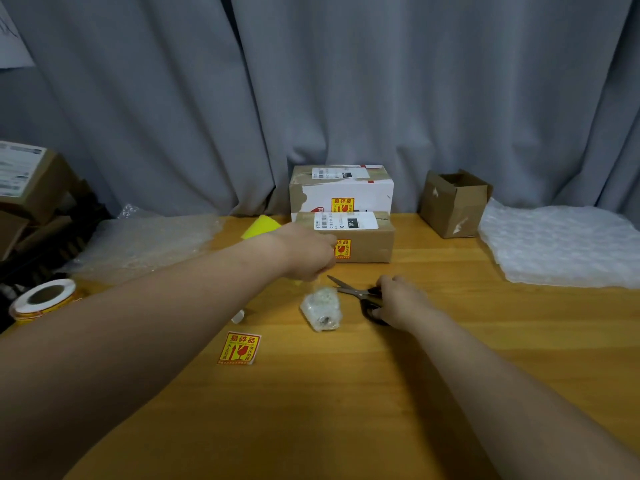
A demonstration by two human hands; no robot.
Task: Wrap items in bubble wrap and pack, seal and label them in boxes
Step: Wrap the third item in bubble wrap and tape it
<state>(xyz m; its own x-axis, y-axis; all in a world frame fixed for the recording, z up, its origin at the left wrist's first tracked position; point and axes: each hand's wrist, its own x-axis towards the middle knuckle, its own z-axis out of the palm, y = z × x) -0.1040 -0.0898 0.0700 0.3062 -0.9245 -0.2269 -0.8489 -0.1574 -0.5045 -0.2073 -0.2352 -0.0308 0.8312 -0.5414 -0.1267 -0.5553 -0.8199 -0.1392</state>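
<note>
Cutting cleanly probably means keeping the thin clear strip [322, 281] taut above the small bubble-wrapped bundle [321, 308], which lies mid-way across the wooden bench [346, 410], lumpy and translucent, its near end open. The left hand [304, 252] seems to have its fingers pinched on that strip. The right hand [401, 301] curls its fingers round the black-handled scissors [349, 289] just beside the bundle, blades apart.

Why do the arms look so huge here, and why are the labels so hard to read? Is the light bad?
Head view: the wide-angle lens stretches the forearms towards the bottom edge. The whole frame is soft, so small print on the fragile sticker smears. Light is dim and even, with only faint shadow by the wrapped bundle. The bubble wrap sheet looks almost washed out, and the far left falls dark.
</note>
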